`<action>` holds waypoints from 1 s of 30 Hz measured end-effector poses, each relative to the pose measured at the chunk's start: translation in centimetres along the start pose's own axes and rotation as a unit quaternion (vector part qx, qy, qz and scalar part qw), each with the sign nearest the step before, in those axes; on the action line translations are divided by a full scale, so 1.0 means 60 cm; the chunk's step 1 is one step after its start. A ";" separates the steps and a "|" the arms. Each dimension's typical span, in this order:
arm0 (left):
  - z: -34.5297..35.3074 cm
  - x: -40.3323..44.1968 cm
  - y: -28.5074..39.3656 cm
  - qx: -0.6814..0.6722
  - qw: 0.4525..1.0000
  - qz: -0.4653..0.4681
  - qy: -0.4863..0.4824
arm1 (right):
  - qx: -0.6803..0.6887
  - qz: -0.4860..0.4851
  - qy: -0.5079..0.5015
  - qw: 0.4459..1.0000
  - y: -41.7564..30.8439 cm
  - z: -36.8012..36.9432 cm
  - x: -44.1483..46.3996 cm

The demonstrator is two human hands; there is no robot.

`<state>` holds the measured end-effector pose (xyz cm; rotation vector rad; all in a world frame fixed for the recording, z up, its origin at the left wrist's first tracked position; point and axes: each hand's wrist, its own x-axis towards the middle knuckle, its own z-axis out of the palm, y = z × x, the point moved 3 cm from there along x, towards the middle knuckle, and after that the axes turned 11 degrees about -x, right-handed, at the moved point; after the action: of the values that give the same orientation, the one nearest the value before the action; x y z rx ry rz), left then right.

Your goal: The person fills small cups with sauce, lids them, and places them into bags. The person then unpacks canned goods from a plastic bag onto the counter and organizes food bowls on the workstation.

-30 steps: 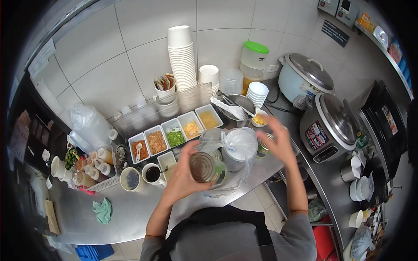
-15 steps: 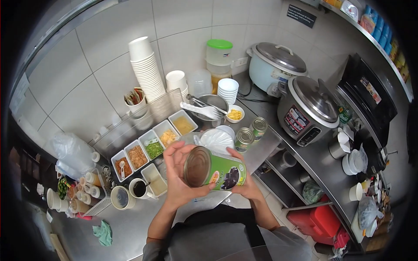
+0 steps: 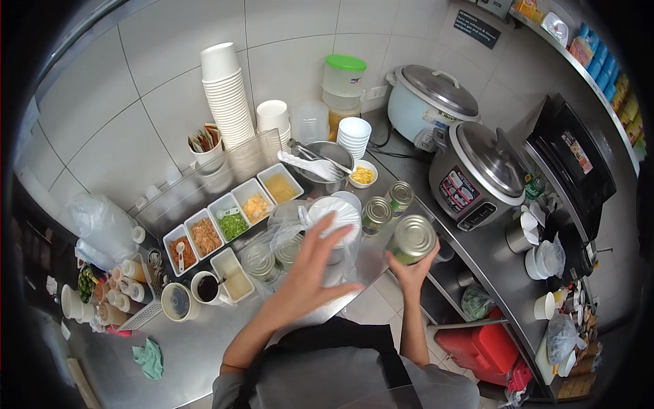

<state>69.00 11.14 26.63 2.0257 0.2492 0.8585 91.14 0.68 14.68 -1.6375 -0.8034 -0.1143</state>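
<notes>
My right hand (image 3: 413,270) grips a large tin can (image 3: 414,236) near the counter's right front edge, its silvery lid facing up. Two smaller cans (image 3: 376,214) stand just beyond it. Open and with fingers spread, my left hand (image 3: 315,269) holds nothing. It hovers in front of a white, plastic-covered round thing (image 3: 335,213), partly hiding it. More cans (image 3: 260,262) stand left of that hand, with clear plastic (image 3: 286,225) around them.
Tubs of chopped ingredients (image 3: 233,223) line the back of the steel counter (image 3: 197,354). Behind them rises a tall stack of white cups (image 3: 228,102). Two rice cookers (image 3: 470,184) stand at right, a green cloth (image 3: 148,358) lies at left, and a red container (image 3: 477,347) sits below.
The can has gone from between both hands to my right hand alone, moving right and turning lid-up. My left hand has let go of it and spread its fingers.
</notes>
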 end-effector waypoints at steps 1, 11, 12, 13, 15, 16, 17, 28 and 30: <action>-0.016 -0.005 -0.005 0.024 1.000 -0.014 0.014 | -0.032 0.010 0.010 0.999 0.037 -0.005 0.011; -0.030 -0.049 -0.045 -0.007 0.997 -0.072 0.000 | -0.123 0.058 0.032 0.990 0.289 0.051 0.056; -0.031 -0.054 -0.048 -0.010 0.997 -0.078 0.001 | -0.124 0.057 0.033 0.990 0.297 0.056 0.056; -0.033 -0.059 -0.050 -0.013 0.996 -0.084 0.002 | -0.125 0.057 0.034 0.990 0.305 0.060 0.054; -0.037 -0.067 -0.054 -0.013 0.996 -0.090 0.007 | -0.114 0.065 0.034 0.991 0.307 0.067 0.051; -0.041 -0.071 -0.055 -0.010 0.996 -0.090 0.011 | -0.109 0.070 0.035 0.991 0.308 0.071 0.046; -0.044 -0.075 -0.056 -0.007 0.996 -0.090 0.014 | -0.130 0.049 0.062 0.988 0.300 0.075 0.038; -0.053 -0.107 -0.085 0.078 0.986 -0.141 0.050 | -0.292 0.085 0.174 0.936 0.226 0.174 -0.012; -0.053 -0.113 -0.094 0.116 0.980 -0.155 0.054 | -0.283 0.082 0.182 0.938 0.231 0.171 -0.001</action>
<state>62.72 13.32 20.00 2.0804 0.7362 0.7701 95.13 9.74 0.58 -2.1307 -0.3555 -0.5554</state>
